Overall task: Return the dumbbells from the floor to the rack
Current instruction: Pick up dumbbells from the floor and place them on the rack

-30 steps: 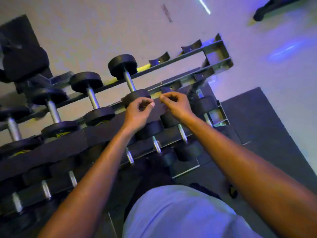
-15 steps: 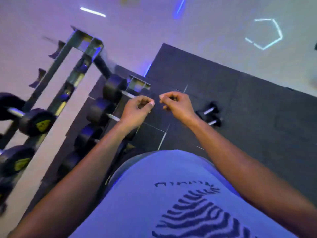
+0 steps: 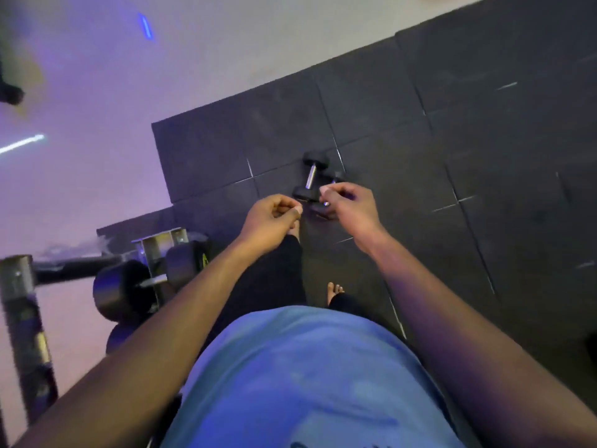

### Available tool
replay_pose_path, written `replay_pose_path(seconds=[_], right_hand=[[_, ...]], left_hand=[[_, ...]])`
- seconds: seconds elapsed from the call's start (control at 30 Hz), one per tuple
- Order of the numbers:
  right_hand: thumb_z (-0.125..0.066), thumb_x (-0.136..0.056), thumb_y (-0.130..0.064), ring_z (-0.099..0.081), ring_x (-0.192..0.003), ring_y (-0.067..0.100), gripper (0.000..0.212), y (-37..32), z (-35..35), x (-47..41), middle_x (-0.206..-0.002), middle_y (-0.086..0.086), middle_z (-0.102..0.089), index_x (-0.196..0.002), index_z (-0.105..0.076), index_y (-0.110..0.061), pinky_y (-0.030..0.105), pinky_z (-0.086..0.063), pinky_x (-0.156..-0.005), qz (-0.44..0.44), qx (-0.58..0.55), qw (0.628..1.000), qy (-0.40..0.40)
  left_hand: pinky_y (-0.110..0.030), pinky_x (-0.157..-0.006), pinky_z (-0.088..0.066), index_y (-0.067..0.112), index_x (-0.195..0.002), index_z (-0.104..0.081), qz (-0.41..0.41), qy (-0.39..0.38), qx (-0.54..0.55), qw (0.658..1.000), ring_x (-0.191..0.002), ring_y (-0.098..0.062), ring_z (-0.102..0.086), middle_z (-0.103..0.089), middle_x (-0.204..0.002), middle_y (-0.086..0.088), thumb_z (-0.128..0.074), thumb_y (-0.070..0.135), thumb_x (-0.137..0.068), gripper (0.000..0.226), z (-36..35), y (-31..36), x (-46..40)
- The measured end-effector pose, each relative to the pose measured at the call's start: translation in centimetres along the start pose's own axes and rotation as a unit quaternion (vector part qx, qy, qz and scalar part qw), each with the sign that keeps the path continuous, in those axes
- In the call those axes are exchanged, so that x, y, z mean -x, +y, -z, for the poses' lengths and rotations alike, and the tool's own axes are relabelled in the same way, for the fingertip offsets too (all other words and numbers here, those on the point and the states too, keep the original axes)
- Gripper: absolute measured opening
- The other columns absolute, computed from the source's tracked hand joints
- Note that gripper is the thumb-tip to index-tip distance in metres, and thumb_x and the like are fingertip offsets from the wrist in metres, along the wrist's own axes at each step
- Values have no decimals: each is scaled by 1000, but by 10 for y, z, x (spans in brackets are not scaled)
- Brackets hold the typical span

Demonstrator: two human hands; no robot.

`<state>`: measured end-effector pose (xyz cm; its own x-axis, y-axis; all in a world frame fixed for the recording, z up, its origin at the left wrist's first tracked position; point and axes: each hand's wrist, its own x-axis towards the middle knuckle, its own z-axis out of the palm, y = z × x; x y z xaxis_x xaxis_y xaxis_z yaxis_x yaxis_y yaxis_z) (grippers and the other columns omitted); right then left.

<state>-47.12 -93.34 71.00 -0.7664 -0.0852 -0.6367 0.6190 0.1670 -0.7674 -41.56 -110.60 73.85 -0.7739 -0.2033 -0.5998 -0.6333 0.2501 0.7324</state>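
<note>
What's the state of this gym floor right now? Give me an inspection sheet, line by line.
Surface: dark floor mats in tiles, pale floor beside them.
Job's things: two small dumbbells lying side by side on the mats, the nearer one partly hidden by the right hand; rack at the left edge, with a large dumbbell on it.
Clutter: nothing seen.
Hands: left hand and right hand both loosely curled, holding nothing, above the small dumbbells.
Cables: nothing seen.
Surroundings: light strips reflected on the pale floor; the person's bare foot on the mats.
</note>
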Motion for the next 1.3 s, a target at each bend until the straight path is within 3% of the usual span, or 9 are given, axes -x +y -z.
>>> replay_pose_path(seconds=[0.2, 0.43, 0.57, 0.63, 0.73, 0.87, 1.03, 1.13, 1.3], right_hand=[[-73, -95, -17, -62, -61, 7, 16, 41, 22, -134, -81, 8, -75, -93, -80, -2, 26, -52, -64, -89, -9, 989, 115], [-67, -72, -64, -74, -76, 8, 30, 211, 18, -322, -78, -14, -80, -85, -80, -40, 49, -58, -102, -228, 39, 967, 110], [-73, -90, -44, -73, -78, 12, 25, 302, 15, -418, -79, -5, -81, -78, -82, -24, 32, -63, -92, -274, 54, 953, 115], [-74, -95, -37, -75, -81, 15, 23, 351, 13, -472, -85, -2, -81, -82, -80, -19, 21, -60, -82, -285, 75, 950, 100], [-78, -88, -43, -76, -90, 21, 25, 420, 8, -545, -88, -2, -80, -82, -78, -18, 34, -62, -91, -286, 71, 952, 83], [-82, -90, -35, -68, -85, 10, 28, 452, -4, -614, -93, -6, -74, -107, -75, -14, 11, -51, -66, -255, 20, 966, 44], [-82, -83, -44, -74, -105, 21, 27, 469, -23, -648, -114, 3, -81, -97, -79, -21, 40, -51, -90, -284, -80, 953, -61], [-69, -102, -24, -70, -90, 17, 14, 461, -25, -649, -101, 2, -77, -90, -73, -19, 44, -55, -104, -312, -138, 937, -73], [-76, -97, -20, -70, -99, 14, 6, 443, -17, -622, -106, 2, -79, -96, -80, -16, 46, -53, -112, -276, -61, 958, -45]], left_hand=[[-18, -65, -48, 21, -101, -73, 82, -141, -56, 985, -79, -11, -68, -76, -90, 3, -66, 25, -100, 9, -60, -20, -171], [-35, -102, -51, 60, -93, -68, 156, -100, -246, 951, -112, -15, -68, -76, -106, 15, -57, 70, -70, 27, -170, -217, -380], [9, -73, -31, 29, -111, -72, 196, -109, -197, 954, -96, -6, -57, -64, -102, 18, -61, 30, -97, 18, -228, -251, -444], [-7, -90, -45, 18, -119, -67, 191, -89, -183, 960, -106, -19, -65, -71, -115, 3, -60, 19, -98, 23, -260, -294, -490], [-35, -106, -47, 9, -131, -58, 216, -78, -212, 950, -124, -35, -60, -61, -134, -16, -58, 25, -97, 37, -298, -359, -549], [-37, -104, -45, 7, -141, -48, 245, -102, -250, 931, -132, -36, -55, -55, -145, -17, -55, 32, -99, 49, -324, -398, -602], [-34, -85, -58, 14, -113, -73, 266, -171, -213, 924, -102, -28, -73, -77, -105, -7, -65, 40, -78, 44, -325, -418, -637], [-42, -95, -57, 16, -113, -74, 229, -210, -247, 918, -104, -30, -71, -77, -108, -9, -69, 24, -86, 28, -317, -419, -635], [-26, -81, -45, 17, -121, -67, 199, -179, -228, 936, -101, -24, -67, -73, -110, -7, -67, 17, -94, 28, -309, -394, -601]])
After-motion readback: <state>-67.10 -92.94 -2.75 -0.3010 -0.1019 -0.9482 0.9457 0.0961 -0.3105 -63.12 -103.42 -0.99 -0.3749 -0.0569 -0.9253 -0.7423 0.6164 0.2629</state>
